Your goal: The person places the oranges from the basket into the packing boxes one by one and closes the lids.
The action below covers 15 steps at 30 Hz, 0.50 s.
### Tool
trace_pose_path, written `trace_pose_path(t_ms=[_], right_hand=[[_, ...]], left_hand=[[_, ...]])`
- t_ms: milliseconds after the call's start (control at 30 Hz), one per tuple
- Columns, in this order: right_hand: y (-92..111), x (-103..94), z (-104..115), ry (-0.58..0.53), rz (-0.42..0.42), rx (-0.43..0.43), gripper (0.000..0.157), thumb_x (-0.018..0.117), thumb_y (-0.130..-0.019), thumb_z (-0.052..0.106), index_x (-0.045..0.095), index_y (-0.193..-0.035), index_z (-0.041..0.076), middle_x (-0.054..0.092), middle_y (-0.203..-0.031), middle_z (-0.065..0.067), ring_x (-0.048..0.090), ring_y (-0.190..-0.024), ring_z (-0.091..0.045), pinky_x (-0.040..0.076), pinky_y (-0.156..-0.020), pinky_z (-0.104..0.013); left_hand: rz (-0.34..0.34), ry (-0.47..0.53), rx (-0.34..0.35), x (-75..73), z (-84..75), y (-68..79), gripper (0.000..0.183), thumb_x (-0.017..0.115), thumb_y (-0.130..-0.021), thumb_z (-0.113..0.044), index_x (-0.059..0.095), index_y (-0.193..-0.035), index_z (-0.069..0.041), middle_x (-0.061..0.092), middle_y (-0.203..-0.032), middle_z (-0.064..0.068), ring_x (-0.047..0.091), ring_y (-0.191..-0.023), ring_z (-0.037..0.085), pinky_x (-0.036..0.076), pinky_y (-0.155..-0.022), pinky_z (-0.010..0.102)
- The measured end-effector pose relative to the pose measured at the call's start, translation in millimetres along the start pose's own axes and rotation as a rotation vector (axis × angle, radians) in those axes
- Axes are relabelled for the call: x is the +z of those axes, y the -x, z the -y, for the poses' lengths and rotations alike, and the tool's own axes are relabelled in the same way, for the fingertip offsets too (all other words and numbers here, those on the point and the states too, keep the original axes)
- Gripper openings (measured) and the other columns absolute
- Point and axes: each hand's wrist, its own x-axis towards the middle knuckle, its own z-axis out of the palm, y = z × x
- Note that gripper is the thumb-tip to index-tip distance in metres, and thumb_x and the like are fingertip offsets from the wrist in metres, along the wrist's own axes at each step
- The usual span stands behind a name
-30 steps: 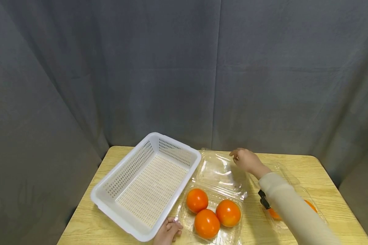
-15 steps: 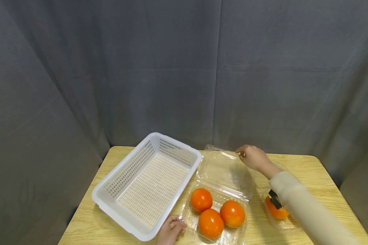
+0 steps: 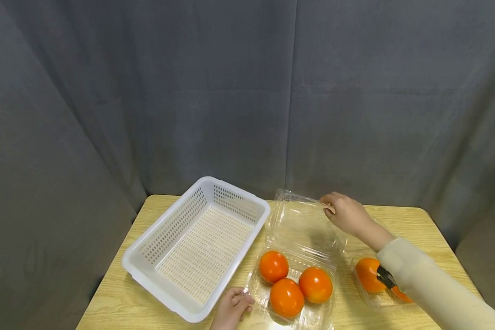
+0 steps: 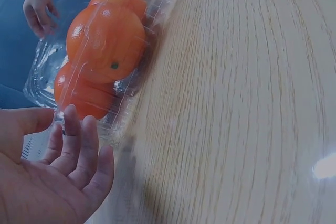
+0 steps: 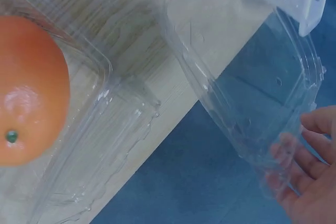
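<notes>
A clear plastic clamshell container (image 3: 259, 298) lies unfolded on the table with three shiny orange fruits (image 3: 286, 298) in its base; one shows a small green stem spot in the left wrist view. At the base's near left corner, my left hand (image 3: 231, 308) pinches the rim between thumb and index finger, the other fingers loosely bent. My right hand (image 3: 348, 215) pinches the edge of the lid (image 3: 299, 220), which tilts up from the table at the back. In the right wrist view its fingers (image 5: 310, 163) show partly through the clear plastic.
A white perforated basket (image 3: 195, 256) stands to the left with no fruit inside. To the right, partly behind the right sleeve (image 3: 433, 284), a second clear container (image 5: 100, 108) holds orange fruits (image 3: 369, 274). A grey curtain (image 3: 247, 101) hangs behind the table (image 3: 107, 307).
My right hand has moved rightward and slightly up, now lifting the lid's edge. The container with its fruits has slid a little to the right, and my left hand has moved with it.
</notes>
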Motion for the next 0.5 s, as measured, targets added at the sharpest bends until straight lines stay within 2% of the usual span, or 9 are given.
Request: trace_pose_path(t_ms=[233, 400, 500], right_hand=[[21, -4.4, 12, 0.001, -0.075, -0.070, 0.032, 0.066, -0.092, 0.005, 0.064, -0.123, 0.002, 0.066, -0.117, -0.014, 0.066, -0.098, -0.034, 0.056, -0.075, -0.050], [37, -12.1, 21, 0.033, -0.143, -0.172, 0.033, 0.064, -0.089, -0.003, 0.066, -0.121, 0.003, 0.066, -0.114, -0.011, 0.066, -0.097, -0.031, 0.056, -0.077, -0.048], [46, -16.8, 25, 0.054, -0.193, -0.263, 0.035, 0.065, -0.085, -0.007, 0.067, -0.118, 0.004, 0.067, -0.111, -0.010, 0.066, -0.097, -0.029, 0.056, -0.078, -0.046]], left_hand=[[-0.008, -0.031, -0.018, 1.5, 1.3, -2.9, 0.019, 0.055, -0.096, -0.009, 0.052, -0.109, 0.005, 0.069, -0.094, 0.004, 0.062, -0.081, 0.015, 0.045, -0.063, 0.022], [-0.014, -0.026, -0.019, 2.4, 4.4, -4.8, 0.021, 0.054, -0.097, -0.009, 0.051, -0.112, 0.007, 0.069, -0.095, 0.004, 0.062, -0.083, 0.017, 0.046, -0.063, 0.023], [-0.024, -0.019, -0.015, 3.9, 4.4, -4.3, 0.023, 0.054, -0.097, -0.008, 0.051, -0.113, 0.008, 0.069, -0.094, 0.004, 0.063, -0.082, 0.017, 0.046, -0.062, 0.022]])
